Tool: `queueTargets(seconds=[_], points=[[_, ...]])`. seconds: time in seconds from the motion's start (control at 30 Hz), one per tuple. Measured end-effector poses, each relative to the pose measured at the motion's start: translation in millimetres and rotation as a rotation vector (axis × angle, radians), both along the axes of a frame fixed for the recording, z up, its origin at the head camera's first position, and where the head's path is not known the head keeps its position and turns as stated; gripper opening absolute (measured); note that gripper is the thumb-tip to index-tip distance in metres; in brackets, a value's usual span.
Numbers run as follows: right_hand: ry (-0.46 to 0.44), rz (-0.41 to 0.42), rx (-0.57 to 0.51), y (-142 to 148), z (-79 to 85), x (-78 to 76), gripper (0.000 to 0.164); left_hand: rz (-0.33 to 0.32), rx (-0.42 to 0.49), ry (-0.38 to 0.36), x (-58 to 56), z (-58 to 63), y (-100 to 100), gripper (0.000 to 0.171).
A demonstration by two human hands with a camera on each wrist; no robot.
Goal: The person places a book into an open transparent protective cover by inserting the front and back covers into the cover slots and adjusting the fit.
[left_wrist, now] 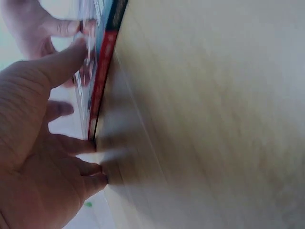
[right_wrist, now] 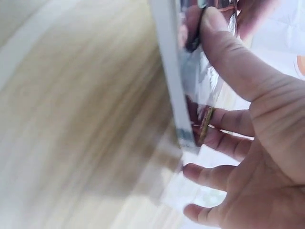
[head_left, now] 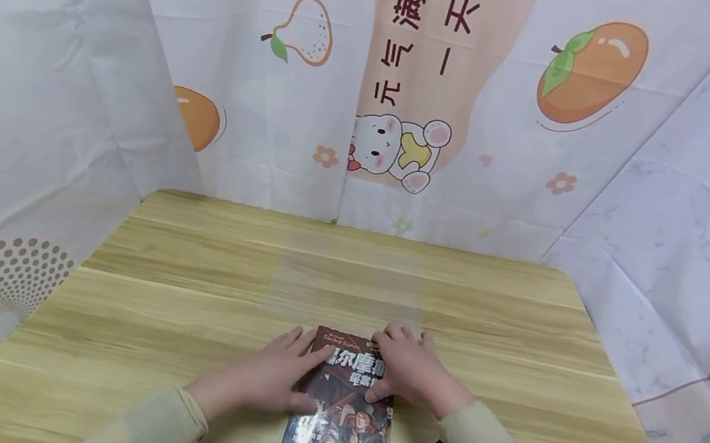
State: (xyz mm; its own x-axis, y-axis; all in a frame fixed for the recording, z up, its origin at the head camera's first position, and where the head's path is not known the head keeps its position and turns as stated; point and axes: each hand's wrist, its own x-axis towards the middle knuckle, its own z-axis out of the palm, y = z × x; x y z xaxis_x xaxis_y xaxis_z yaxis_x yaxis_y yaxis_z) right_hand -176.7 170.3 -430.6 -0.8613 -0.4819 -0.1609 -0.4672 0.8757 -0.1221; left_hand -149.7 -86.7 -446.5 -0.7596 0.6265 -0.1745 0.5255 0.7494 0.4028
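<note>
Near the front of the wood-grained desk, midway across, a thin rectangular book lies flat, its dark, glossy cover facing up and catching the light. At its left side is the left hand, fingers spread, thumb out over the cover. The right hand is at the upper right corner, its fingers apart and loosely bent, the thumb over the cover too. A smooth, see-through sheet lies just beyond the book. Behind the desk hangs creased white cloth printed with fruit.
</note>
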Motion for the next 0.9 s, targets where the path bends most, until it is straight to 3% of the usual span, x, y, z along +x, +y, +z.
queueTargets(seconds=[0.23, 0.47, 0.7, 0.77, 0.9], points=[[0.005, 0.024, 0.055, -5.2, 4.7, -3.1, 0.091, 0.19, 0.325, -0.144, -5.3, 7.4, 12.7, 0.076], [-0.056, 0.007, 0.025, -4.2, 3.9, -9.1, 0.092, 0.336, 0.518, -0.296, -12.0, 11.8, 16.2, 0.072], [-0.084, 0.016, -0.001, -4.3, 4.6, -10.4, 0.093, 0.521, 0.786, -0.626, -16.9, 15.7, 16.7, 0.083], [-0.087, 0.025, -0.023, -4.0, 4.1, -9.9, 0.097, 0.522, 0.829, -0.671, -18.6, 15.1, 16.9, 0.074], [-0.074, 0.051, -0.058, -3.9, 3.8, -8.6, 0.098, 0.452, 0.845, -0.689, -19.4, 12.0, 19.0, 0.048]])
